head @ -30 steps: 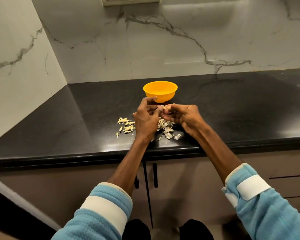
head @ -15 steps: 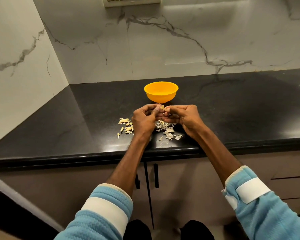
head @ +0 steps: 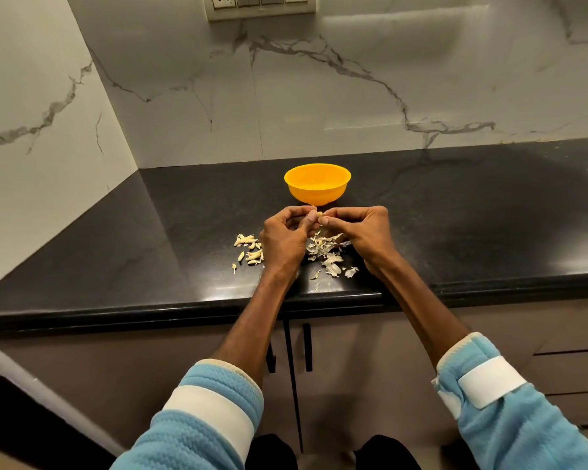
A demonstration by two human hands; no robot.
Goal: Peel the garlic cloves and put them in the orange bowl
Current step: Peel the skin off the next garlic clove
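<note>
1. Two blue sleeves (head: 214,412) lie nearest, the forearms reaching out over the desk (head: 455,215).
2. Papery peel scraps (head: 330,256) are scattered under and just behind the right hand (head: 364,232). A smaller heap of yellowish pieces (head: 250,249) lies just outside the left hand (head: 284,237) (cloves or skins, I cannot tell).
3. Both hands are curled, fingertips meeting, and together they pinch one garlic clove (head: 317,212) above the desk.
4. A second ago the left hand's fingers were lifted and spread wider. They have since folded down, so the thumb now presses the clove against the right fingertips. I judge that the peeling of this clove is under way, not done, as no fresh skin can be seen coming away.
5. Only a pale nub of the clove shows. It pokes up and away from the fingertips, so its long axis seems to run toward the bowl (the rest is hidden).
6. Just beyond the fingertips stands the orange bowl (head: 316,189), upright and apart from both hands. Its contents are hidden from this angle.
</note>
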